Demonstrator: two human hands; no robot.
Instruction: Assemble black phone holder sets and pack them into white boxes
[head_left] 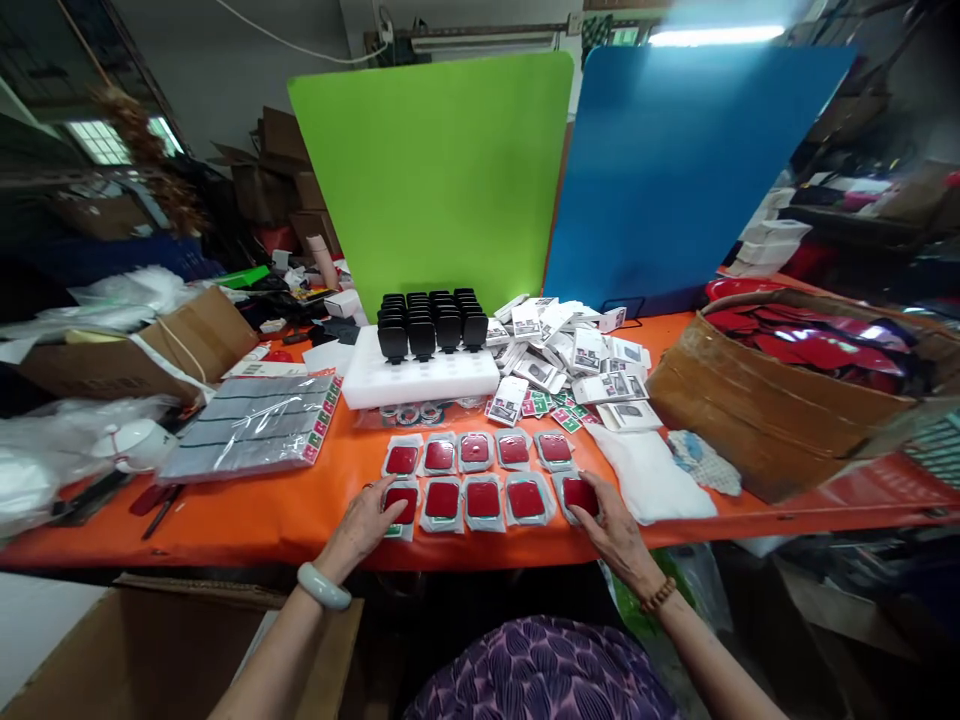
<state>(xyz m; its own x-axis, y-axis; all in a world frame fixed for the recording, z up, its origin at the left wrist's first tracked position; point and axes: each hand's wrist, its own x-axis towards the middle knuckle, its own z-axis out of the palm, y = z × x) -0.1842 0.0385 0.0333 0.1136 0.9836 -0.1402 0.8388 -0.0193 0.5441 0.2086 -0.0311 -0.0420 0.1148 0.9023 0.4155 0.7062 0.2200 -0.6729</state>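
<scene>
From the head camera, ten red pads in clear packets lie in two rows of five on the orange worktop (247, 515). The left hand (362, 528) rests on the front row's leftmost packet (402, 504), fingers loosely spread over it, not clenched. The right hand (615, 530) touches the rightmost packet (579, 494), fingers curled at its edge. Behind the rows stands a white foam tray (427, 378) of black clips (431, 322), beside a heap of small white cards (574, 350). A cardboard box (757, 415) sits at the right.
</scene>
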